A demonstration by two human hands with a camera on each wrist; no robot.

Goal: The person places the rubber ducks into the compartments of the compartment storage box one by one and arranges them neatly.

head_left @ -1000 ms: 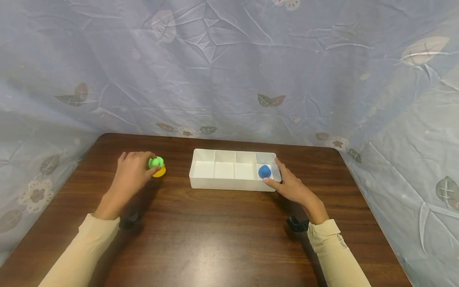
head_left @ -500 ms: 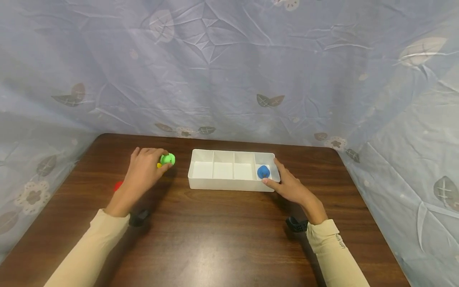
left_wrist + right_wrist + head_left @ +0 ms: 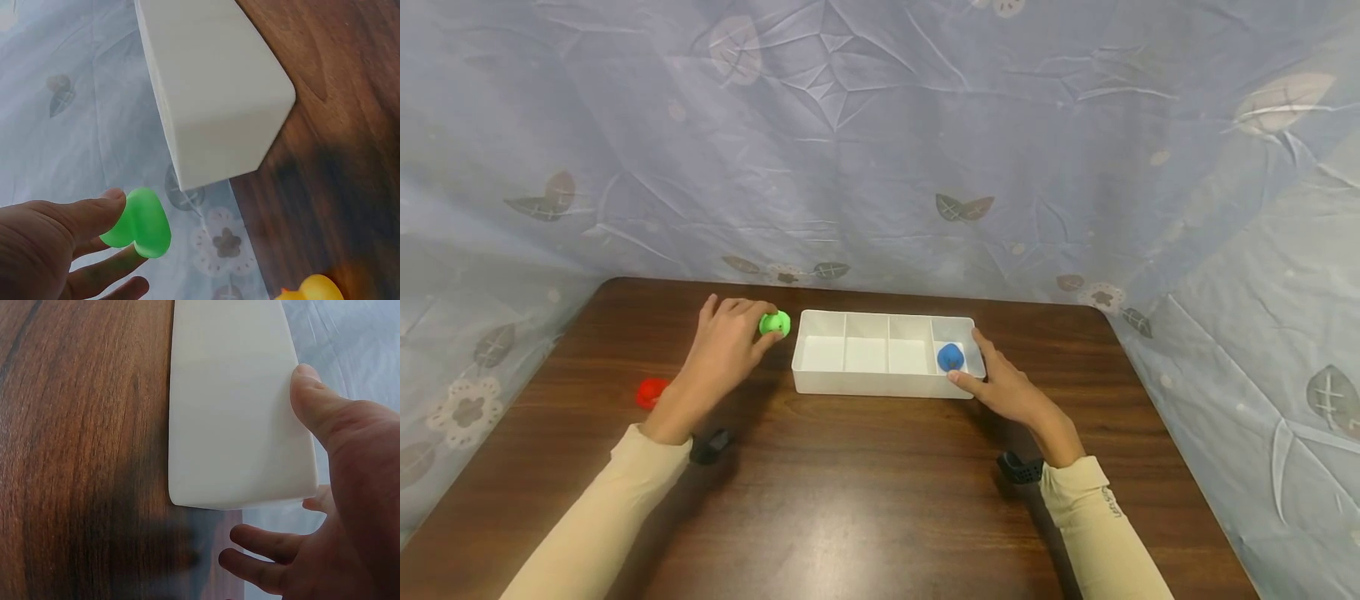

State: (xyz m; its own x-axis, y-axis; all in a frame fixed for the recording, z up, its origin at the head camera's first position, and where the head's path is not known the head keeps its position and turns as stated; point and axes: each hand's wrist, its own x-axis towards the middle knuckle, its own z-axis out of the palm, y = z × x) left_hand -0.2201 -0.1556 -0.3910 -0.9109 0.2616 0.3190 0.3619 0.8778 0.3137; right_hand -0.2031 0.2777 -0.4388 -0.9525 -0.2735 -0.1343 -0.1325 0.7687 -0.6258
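My left hand (image 3: 726,342) pinches a small green toy duck (image 3: 775,324) between thumb and fingers, just left of the white divided box (image 3: 883,383). In the left wrist view, the duck (image 3: 145,224) is at the fingertips, near the box's end. My right hand (image 3: 1011,387) holds the box's right end, thumb on the front rim and index finger at the far corner. In the right wrist view, other fingers (image 3: 269,544) extend past the end wall. A blue toy duck (image 3: 951,357) sits in the rightmost of several compartments; the others look bare.
A red toy (image 3: 651,392) lies on the brown wooden table (image 3: 850,483), partly behind the left wrist. A yellow toy duck (image 3: 319,289) shows in the left wrist view but is hidden in the head view. A patterned cloth (image 3: 880,167) hangs behind and at the sides.
My left hand has moved right with the green duck, away from the yellow duck and toward the box. The red toy has come into view behind it. My right hand stays at the box.
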